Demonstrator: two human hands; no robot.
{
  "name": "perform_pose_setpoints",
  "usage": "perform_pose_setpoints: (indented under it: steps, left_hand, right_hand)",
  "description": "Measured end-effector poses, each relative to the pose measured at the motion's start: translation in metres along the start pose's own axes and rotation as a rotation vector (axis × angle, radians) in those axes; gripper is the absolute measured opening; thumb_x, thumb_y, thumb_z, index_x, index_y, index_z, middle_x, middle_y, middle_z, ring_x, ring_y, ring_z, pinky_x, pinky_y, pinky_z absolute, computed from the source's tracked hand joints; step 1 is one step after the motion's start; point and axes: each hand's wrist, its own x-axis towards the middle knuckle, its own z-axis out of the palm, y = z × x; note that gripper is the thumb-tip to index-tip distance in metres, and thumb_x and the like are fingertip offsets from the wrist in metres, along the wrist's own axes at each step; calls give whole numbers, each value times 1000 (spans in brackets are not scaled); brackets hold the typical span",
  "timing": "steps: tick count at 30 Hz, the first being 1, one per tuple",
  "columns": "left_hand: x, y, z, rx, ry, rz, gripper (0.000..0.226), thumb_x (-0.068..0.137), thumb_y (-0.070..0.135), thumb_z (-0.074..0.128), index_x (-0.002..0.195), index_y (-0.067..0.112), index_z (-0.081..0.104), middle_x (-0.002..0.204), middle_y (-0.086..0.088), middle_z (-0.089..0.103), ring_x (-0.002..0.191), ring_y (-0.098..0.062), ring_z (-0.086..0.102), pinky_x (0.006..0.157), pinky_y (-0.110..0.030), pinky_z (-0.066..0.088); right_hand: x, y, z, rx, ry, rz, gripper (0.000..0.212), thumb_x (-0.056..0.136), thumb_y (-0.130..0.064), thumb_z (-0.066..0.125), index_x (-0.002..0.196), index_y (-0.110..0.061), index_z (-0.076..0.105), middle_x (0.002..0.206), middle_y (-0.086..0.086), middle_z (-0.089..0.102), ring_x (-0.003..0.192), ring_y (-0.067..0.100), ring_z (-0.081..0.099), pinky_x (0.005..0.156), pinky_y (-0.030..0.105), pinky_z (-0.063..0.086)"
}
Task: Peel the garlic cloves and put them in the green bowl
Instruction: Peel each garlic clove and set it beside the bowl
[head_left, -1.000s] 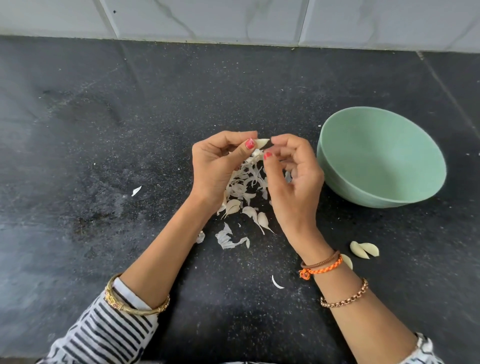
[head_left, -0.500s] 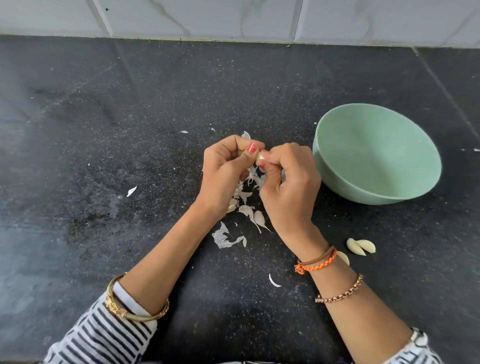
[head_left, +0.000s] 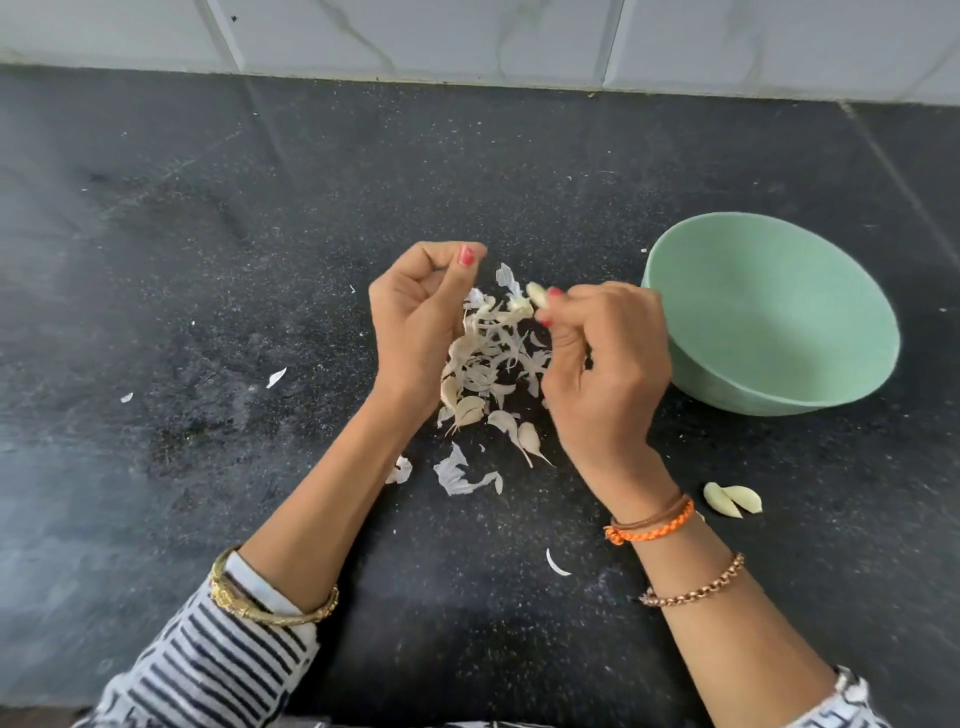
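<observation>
My right hand pinches a pale garlic clove between thumb and fingertips, just left of the green bowl. The bowl stands tilted toward me and looks empty inside. My left hand hovers a short way left of the clove with its fingers curled and thumb up; nothing shows in its grip. Under and between both hands lies a heap of garlic skins and cloves. Two peeled cloves lie on the counter right of my right wrist.
The black speckled counter runs back to a white tiled wall. Loose skin scraps lie about: one at the left, a torn piece near my left forearm, a sliver in front.
My hands, joined on the clove half a second ago, have come apart. The right hand keeps the clove and the left has drawn away to the left.
</observation>
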Motion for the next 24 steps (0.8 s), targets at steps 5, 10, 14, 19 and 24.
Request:
perform_pose_setpoints:
  steps: [5,10,14,19,24]
  left_hand:
    - [-4,-6,3,82,-118,-30,37,93,29,40,74,9,65,44,10,50,41,-2,40,44,-14,32]
    - [-6,-4,5,52,-263,34,18,87,13,52,73,12,63,62,15,65,60,5,56,56,-8,40]
    - [-5,-9,3,65,-243,49,17,86,4,57,74,14,64,64,16,66,59,6,55,57,-8,40]
    - [-4,-13,4,100,-192,78,20,89,5,54,75,14,63,66,17,66,61,6,56,60,-8,40]
    - [-5,-18,0,278,-181,194,21,87,34,53,68,37,61,62,16,60,65,-12,53,61,-30,43]
  right_hand:
    - [0,3,1,-61,-8,-29,10,82,0,67,72,2,66,69,8,65,67,24,56,70,22,39]
    - [-3,6,2,-65,-55,-68,6,80,3,68,75,-1,70,75,8,69,67,28,61,71,23,40]
    - [-3,6,3,-44,-66,-37,6,79,3,69,76,-2,70,78,6,70,70,26,63,74,20,41]
    - [-3,-1,2,129,-124,170,10,80,-9,64,87,-4,68,82,2,69,74,18,60,69,22,46]
    - [-4,0,1,126,-136,191,15,81,-18,68,84,-3,68,79,0,69,69,16,58,63,20,44]
